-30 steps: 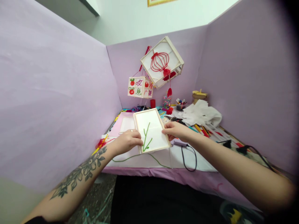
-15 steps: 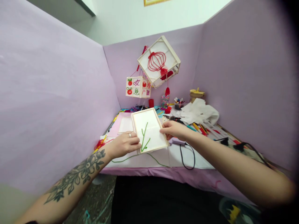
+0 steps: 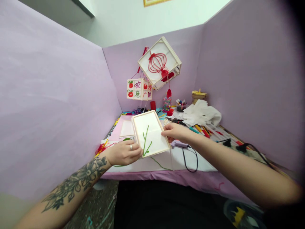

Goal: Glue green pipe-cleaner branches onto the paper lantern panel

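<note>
A white panel in a pale wooden frame [image 3: 156, 135] is tilted up above the front of the table. Green stems form a branching shape on its lower left face. My left hand [image 3: 125, 152], with a ring on one finger, is closed on the lower left edge; its fingertips are partly hidden. On the opposite side, my right hand [image 3: 175, 132] pinches the right edge, thumb on the face and fingers behind. Below the panel a green strand [image 3: 160, 164] trails over the white tabletop. A bit of green material [image 3: 127, 139] shows just above my left hand.
Two decorated box lanterns hang behind, a large tilted one [image 3: 156, 65] and a smaller one [image 3: 135, 89]. A lilac glue gun [image 3: 179, 144] with a black cord lies right of the panel. Crumpled white cloth [image 3: 201, 114], pens [image 3: 202, 131] and a second frame [image 3: 127, 128] are around.
The view has shifted slightly. My left hand has shifted a little along the panel's lower left edge, and more of the green material above it shows. Both hands still hold the panel.
</note>
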Motion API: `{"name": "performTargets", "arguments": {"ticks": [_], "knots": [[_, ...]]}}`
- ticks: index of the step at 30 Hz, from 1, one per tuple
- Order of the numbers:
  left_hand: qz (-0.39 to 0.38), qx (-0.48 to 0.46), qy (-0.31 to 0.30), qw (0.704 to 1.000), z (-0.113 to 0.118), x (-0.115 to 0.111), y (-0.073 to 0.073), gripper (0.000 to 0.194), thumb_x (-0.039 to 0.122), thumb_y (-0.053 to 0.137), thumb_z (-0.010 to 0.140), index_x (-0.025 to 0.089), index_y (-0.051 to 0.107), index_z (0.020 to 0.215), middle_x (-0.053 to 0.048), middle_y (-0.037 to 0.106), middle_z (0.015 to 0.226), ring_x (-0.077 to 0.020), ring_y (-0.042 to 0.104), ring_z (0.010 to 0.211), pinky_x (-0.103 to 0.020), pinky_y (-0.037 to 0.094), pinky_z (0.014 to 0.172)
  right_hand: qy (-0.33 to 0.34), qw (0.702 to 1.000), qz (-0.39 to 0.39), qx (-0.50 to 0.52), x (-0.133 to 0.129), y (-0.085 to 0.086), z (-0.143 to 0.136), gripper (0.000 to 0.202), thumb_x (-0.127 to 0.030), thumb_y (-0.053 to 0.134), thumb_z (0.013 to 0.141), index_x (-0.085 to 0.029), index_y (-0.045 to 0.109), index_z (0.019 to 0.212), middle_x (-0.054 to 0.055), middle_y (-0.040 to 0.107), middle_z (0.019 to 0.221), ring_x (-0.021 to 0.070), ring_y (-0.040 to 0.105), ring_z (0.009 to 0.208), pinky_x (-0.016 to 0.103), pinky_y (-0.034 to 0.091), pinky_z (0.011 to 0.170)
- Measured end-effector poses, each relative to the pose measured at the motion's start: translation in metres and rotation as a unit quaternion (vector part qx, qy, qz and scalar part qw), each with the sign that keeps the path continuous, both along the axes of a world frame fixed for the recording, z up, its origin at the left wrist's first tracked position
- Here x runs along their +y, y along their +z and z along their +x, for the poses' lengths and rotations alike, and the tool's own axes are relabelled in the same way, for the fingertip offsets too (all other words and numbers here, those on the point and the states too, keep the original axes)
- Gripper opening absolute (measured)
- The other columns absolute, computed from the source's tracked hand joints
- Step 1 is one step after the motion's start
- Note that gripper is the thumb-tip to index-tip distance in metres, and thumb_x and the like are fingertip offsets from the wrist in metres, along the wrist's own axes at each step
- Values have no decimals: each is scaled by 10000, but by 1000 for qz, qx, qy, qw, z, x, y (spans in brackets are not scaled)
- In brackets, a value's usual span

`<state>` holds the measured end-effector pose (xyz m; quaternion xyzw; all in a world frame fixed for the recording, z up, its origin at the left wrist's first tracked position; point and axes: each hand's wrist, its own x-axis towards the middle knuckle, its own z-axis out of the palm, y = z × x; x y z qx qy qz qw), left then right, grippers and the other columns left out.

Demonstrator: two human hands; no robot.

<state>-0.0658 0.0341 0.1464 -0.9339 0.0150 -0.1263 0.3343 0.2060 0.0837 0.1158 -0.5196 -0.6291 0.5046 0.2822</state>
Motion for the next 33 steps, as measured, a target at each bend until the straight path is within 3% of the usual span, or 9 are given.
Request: {"name": "performTargets", "arguments": {"ticks": [9, 13, 16, 19, 21, 26, 33], "knots": [[11, 13, -43, 999, 2, -3, 5, 149, 75, 562, 861, 117, 610, 995, -45, 667, 854, -140, 596, 750, -296, 439, 542, -5, 1000, 7, -4, -1, 1, -1, 107, -97, 577, 755, -148, 548, 665, -23, 538, 529, 95, 534, 443, 183, 459, 417], [15, 6, -37, 999, -6, 3, 0, 193, 110, 570, 866, 183, 588, 1044, -30, 688, 883, -138, 614, 770, -280, 469, 589, -7, 1000, 12, -9, 0, 0, -1, 109, -105, 590, 746, -153, 543, 660, -15, 552, 534, 102, 548, 453, 186, 464, 420], [-42, -116, 14, 992, -14, 5, -11, 169, 119, 540, 879, 210, 542, 1021, -29, 706, 886, -149, 626, 778, -296, 499, 678, -8, 1000, 15, -13, -1, -1, -1, 123, -116, 606, 739, -157, 532, 649, -14, 556, 531, 105, 556, 461, 186, 475, 432], [-128, -263, 58, 954, -17, -2, -26, 211, 118, 522, 871, 204, 480, 1059, -55, 717, 907, -178, 635, 831, -342, 503, 741, -8, 1000, 17, -14, -1, -3, -2, 141, -125, 609, 740, -160, 517, 638, -14, 558, 527, 107, 566, 473, 183, 484, 443], [-148, -294, 75, 941, -16, -12, -35, 245, 137, 527, 858, 207, 464, 1084, -64, 724, 936, -199, 641, 874, -371, 486, 767, -7, 1000, 18, -16, -1, -3, -2, 141, -129, 606, 742, -161, 515, 639, -13, 562, 524, 110, 572, 476, 184, 487, 445], [-127, -294, 118, 940, -8, -28, -47, 282, 111, 539, 824, 214, 479, 1080, -53, 736, 956, -195, 658, 878, -370, 442, 800, -9, 999, 21, -23, -2, -2, -4, 143, -124, 600, 740, -163, 505, 641, -9, 568, 530, 113, 575, 470, 185, 480, 437], [-119, -228, 99, 961, -8, -21, -45, 243, 74, 559, 810, 190, 503, 1016, -35, 737, 946, -173, 647, 882, -331, 394, 756, -9, 999, 24, -30, -5, -1, -5, 130, -127, 592, 756, -158, 512, 659, -6, 570, 551, 114, 586, 494, 181, 491, 438]]}}
